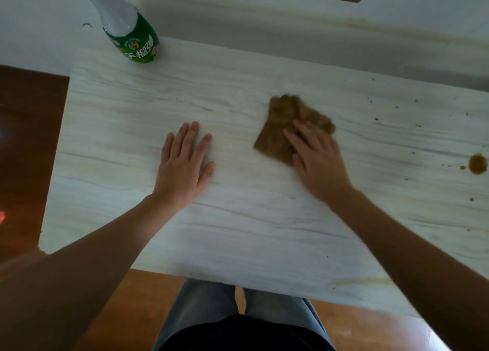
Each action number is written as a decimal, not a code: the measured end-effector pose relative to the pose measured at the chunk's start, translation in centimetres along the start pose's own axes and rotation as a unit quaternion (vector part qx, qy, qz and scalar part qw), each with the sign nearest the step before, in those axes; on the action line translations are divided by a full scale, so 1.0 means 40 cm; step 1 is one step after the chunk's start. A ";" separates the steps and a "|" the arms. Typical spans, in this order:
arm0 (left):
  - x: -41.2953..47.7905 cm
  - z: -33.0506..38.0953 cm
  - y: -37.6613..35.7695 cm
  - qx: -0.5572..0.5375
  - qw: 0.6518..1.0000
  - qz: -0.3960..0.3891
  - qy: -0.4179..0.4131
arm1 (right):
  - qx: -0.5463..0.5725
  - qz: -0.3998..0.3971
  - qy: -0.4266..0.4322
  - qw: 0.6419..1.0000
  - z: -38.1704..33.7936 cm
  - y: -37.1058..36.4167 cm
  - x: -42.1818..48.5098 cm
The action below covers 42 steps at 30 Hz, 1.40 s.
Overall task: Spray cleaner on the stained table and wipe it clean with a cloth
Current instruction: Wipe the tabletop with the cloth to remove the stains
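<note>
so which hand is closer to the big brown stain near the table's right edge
Right. The right hand rests on the cloth, with the stain off to its right across the table. The left hand lies flat farther left, beyond the cloth.

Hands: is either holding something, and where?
Nothing is gripped. The right hand presses the brown cloth at its near corner; the left hand lies flat on the table.

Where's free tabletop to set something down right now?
Free: pale wood-grain table from the near edge up between the flat left hand and right hand; also the left stretch between that left hand and the green-and-white spray bottle. Crowded: the brown cloth under the right hand; brown stain and dark specks at the right end.
</note>
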<state>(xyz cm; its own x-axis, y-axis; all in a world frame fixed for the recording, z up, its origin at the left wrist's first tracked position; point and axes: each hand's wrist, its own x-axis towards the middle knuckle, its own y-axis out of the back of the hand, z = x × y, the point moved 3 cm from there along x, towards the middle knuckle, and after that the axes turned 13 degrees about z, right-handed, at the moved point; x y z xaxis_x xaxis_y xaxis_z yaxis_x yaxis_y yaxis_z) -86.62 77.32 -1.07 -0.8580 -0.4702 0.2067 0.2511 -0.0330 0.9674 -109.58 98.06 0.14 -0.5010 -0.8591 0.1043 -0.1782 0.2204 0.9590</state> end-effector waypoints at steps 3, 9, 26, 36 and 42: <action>-0.001 0.002 0.001 0.002 1.000 0.007 -0.001 | -0.022 0.024 -0.082 0.996 0.113 0.014 0.130; -0.002 0.006 0.001 0.008 1.000 0.008 -0.002 | -0.011 0.047 -0.231 0.972 0.055 -0.017 0.267; -0.004 0.009 -0.003 0.006 1.000 -0.005 0.002 | -0.011 0.042 -0.228 0.973 0.132 0.030 0.127; -0.003 0.005 0.004 0.017 0.999 -0.051 -0.001 | 0.029 0.020 -0.200 0.979 -0.205 -0.071 0.317; -0.003 0.006 0.007 0.026 0.998 -0.056 -0.009 | 0.026 0.003 0.002 1.000 -0.259 -0.108 0.313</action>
<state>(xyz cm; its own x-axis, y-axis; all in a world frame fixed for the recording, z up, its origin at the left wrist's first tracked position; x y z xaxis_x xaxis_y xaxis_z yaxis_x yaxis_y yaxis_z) -86.55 77.56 -0.78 -0.8873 -0.4507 0.0983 0.1295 -0.0390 0.9908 -106.28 81.57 0.02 -0.4989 -0.8594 0.1119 -0.2179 0.2494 0.9436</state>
